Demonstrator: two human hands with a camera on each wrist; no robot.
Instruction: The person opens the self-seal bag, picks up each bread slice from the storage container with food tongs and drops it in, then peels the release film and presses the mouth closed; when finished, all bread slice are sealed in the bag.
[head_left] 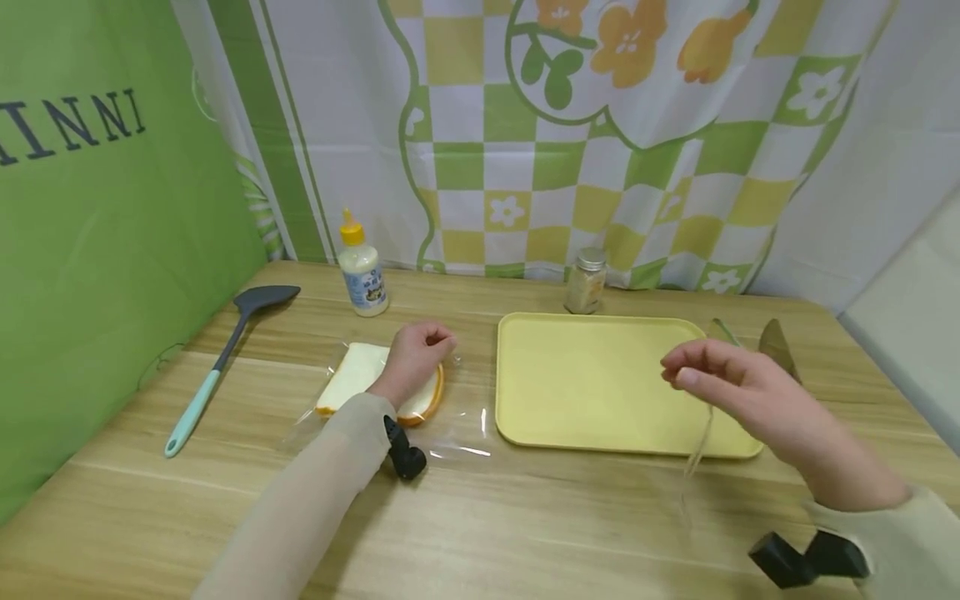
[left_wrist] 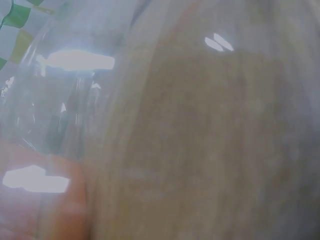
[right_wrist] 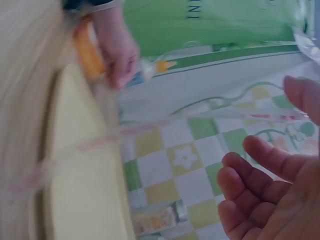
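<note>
Bread (head_left: 356,375), white with a brown crust, lies in a clear plastic bag (head_left: 468,437) left of the yellow tray (head_left: 585,383). My left hand (head_left: 412,358) reaches over it with fingers curled, thumb and forefinger together at the plastic. Clear plastic (left_wrist: 75,100) fills much of the left wrist view, a blurred finger (left_wrist: 60,200) behind it at lower left. Above the tray's right side, my right hand (head_left: 731,379) has its thumb and fingers parted. A thin clear strip (right_wrist: 100,142) with red marks crosses the gap between them and trails down past the tray's edge.
A grey turner (head_left: 232,342) with a mint handle lies at left. Behind the bread stands a yellow-capped squeeze bottle (head_left: 363,271). A small lidded glass jar (head_left: 587,283) is behind the tray. At right, a dark blade-like thing (head_left: 778,348) shows behind my hand.
</note>
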